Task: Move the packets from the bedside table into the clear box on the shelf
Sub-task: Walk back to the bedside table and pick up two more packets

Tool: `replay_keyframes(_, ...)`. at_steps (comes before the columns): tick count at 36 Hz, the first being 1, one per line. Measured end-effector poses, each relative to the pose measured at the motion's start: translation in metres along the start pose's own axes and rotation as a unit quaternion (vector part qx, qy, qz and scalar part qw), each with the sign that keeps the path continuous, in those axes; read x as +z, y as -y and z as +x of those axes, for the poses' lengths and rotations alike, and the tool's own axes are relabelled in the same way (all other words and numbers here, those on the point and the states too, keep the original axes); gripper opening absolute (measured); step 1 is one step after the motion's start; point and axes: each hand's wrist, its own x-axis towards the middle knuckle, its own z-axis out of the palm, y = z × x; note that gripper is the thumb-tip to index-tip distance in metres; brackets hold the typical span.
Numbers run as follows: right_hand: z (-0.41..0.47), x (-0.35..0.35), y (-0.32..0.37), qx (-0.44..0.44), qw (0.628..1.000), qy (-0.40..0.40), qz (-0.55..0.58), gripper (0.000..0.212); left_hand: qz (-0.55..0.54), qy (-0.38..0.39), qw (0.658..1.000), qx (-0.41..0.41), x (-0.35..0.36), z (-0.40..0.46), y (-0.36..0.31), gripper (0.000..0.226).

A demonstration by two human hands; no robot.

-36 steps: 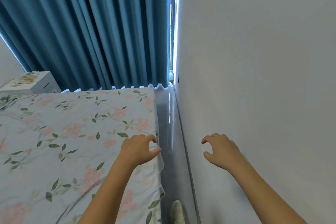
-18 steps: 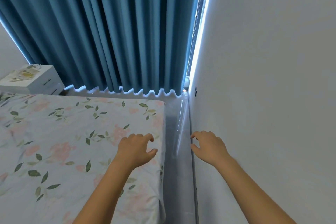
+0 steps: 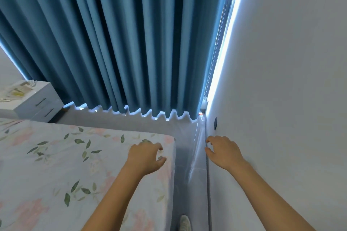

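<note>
Head view: left hand (image 3: 145, 157) and right hand (image 3: 224, 153) both empty, fingers loosely curled. Packets (image 3: 16, 91) on desk (image 3: 40, 97) far left, past bed (image 3: 56, 165). Person should round bed corner first, then reach.

Only 1 view: head cam, wide-angle, looking fwd and down along the narrow floor gap (image 3: 183, 155) between bed (image 3: 56, 165) and wall (image 3: 281, 99). Faces the blue curtain (image 3: 122, 43) ahead. Both forearms reach in from the bottom edge, close to the lens. Bedside table (image 3: 40, 103) sits far left, well off. Straight lines bow near the frame edges.
</note>
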Motion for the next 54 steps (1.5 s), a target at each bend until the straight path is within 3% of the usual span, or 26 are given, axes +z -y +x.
replay_keyframes(12,0.231,-0.096,-0.054,-0.009,1.0,-0.014,-0.025,0.038,0.015,-0.068,0.998,0.009,-0.126,0.244,-0.005,0.043)
replay_keyframes(25,0.421,-0.134,-0.082,-0.022,0.999,-0.041,0.012,0.037,0.035,-0.056,0.997,0.041,-0.153,0.455,-0.007,0.038)
replay_keyframes(35,0.641,-0.151,-0.098,-0.055,0.998,-0.013,-0.003,0.039,0.019,-0.06,0.996,-0.064,-0.179,0.649,0.073,0.039)
replay_keyframes(44,0.78,-0.173,-0.039,-0.139,0.99,0.025,-0.017,0.042,-0.038,-0.061,0.981,-0.178,-0.202,0.709,0.161,0.035)
replay_keyframes(54,0.896,-0.174,0.119,-0.298,0.952,0.06,-0.031,0.041,-0.102,-0.007,0.935,-0.34,-0.195,0.697,0.285,0.038)
